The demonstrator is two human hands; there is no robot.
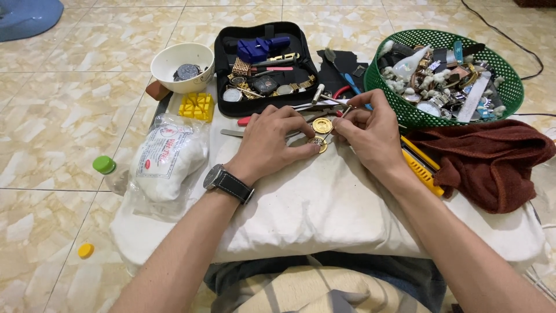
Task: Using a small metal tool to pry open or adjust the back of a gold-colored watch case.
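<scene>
1. A person seated on a tiled floor works over a white cushion (324, 203), both bare hands meeting at its far edge above a small gold watch case (317, 145).

2. The left hand (269, 142) — a dark-strapped wristwatch (223, 179) on its wrist — lies palm down, fingers curled and closed against the case from the left, pinning it to the cushion.

3. The right hand (370, 130) comes in from the opposite side, thumb and forefinger pinched together on a thin metal tool (335, 124). The tool's long axis slants from upper right down to lower left, its tip at or just beside the case; actual contact cannot be told.

4. The case thus sits between the two hands, touching the left and just left of the right fingertips. Both are about equally near; only the right carries the tool.

5. A loose gold round case back (322, 125) lies just beyond the case, between the hands and the open black tool pouch (263, 69).

6. Around them: a green mesh basket (509, 87) of watch parts at right, a rust-brown cloth (492, 156) beneath it, a yellow-handled tool (423, 168) beside the right wrist, a white bowl (182, 64) and yellow holder block (197, 106) at left — and a bagged white bundle (168, 159).
</scene>
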